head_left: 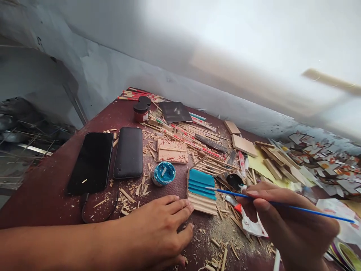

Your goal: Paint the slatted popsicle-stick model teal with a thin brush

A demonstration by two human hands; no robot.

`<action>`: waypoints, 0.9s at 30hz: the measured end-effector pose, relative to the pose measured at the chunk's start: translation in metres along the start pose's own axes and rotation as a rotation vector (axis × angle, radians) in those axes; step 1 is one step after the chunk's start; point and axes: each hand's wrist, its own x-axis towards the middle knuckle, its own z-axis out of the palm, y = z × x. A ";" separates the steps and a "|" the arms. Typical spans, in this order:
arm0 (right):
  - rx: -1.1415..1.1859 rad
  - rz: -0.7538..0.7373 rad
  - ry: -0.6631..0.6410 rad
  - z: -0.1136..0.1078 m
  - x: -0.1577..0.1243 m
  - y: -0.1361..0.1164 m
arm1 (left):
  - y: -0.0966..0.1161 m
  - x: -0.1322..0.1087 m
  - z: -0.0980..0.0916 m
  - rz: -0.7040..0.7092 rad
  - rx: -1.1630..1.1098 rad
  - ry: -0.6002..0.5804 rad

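My right hand (284, 214) pinches a thin paintbrush (299, 208) with a blue handle. Its bristles touch a small ribbed wooden block (202, 203), which lies on the table. Blue paint (200, 181) covers the block's far part, while the near ridges are bare wood. My left hand (169, 226) rests palm down by the block's left side, fingers stretched and slightly bent. Its fingertips reach the block's near left edge; whether they press on it I cannot tell. Left of the block stands an open jar of blue paint (164, 174).
Wood shavings litter the dark red table (56, 203). At left lie a phone (91, 162) and a black power bank (128, 152) with a cable. Behind are a wooden block (172, 151), thin sticks (208, 135) and a red jar (140, 113). A tape roll (345, 254) lies right.
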 end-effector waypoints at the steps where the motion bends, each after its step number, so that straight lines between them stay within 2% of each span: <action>1: -0.020 -0.009 -0.037 0.005 0.004 -0.005 | 0.000 0.000 0.001 0.002 0.002 -0.003; 7: -0.171 -0.114 -0.212 0.042 0.030 -0.025 | -0.002 -0.002 0.002 -0.003 -0.001 0.007; 13: -0.282 -0.242 -0.312 0.073 0.042 -0.009 | -0.002 -0.002 -0.001 0.004 0.009 0.029; 18: -0.276 -0.228 -0.433 0.087 0.047 0.002 | -0.002 -0.002 -0.003 0.007 0.028 0.014; 22: -0.282 -0.211 -0.394 0.083 0.049 -0.001 | -0.003 -0.002 -0.003 0.013 0.016 0.033; 27: -0.258 -0.089 -0.180 0.062 0.042 -0.014 | -0.004 -0.002 0.000 0.015 -0.014 0.041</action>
